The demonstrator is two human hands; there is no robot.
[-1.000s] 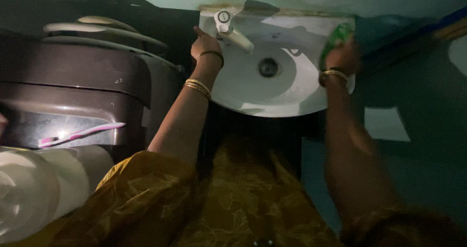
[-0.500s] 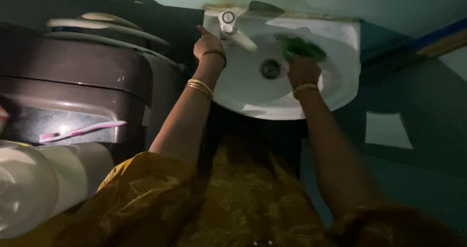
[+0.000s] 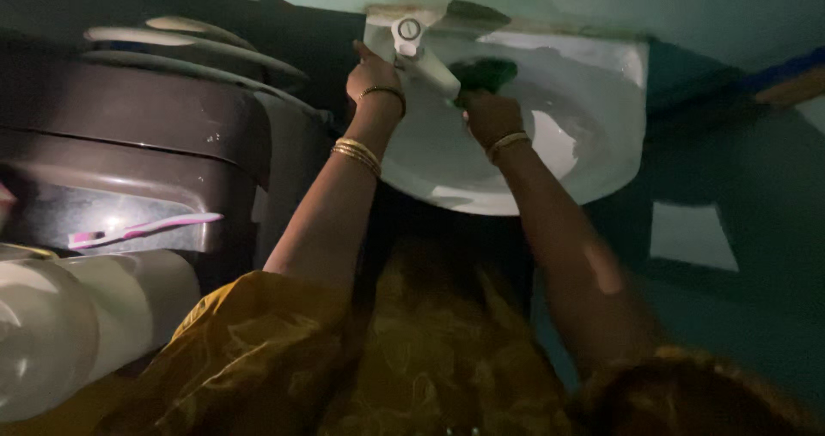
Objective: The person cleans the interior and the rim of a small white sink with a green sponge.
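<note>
My right hand (image 3: 490,116) grips a green scrubber (image 3: 484,73) inside the white washbasin (image 3: 593,144), just below the tap (image 3: 421,54). My left hand (image 3: 371,79) rests, fingers curled, on the basin's left rim beside the tap.

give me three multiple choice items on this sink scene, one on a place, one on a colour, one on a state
1. Where does the pink toothbrush lie?
A. in the basin
B. on the dark appliance at the left
C. on the floor

2. What colour is the scrub pad in the right hand?
A. green
B. red
C. white

3. What is the left hand doing?
A. hanging free
B. resting by the white tap on the white ceramic washbasin
C. holding a cup

Answers: 1 B, it lies across the appliance's top; 2 A, green shows beyond the fingers; 3 B, it sits against the basin's rim beside the tap.
</note>
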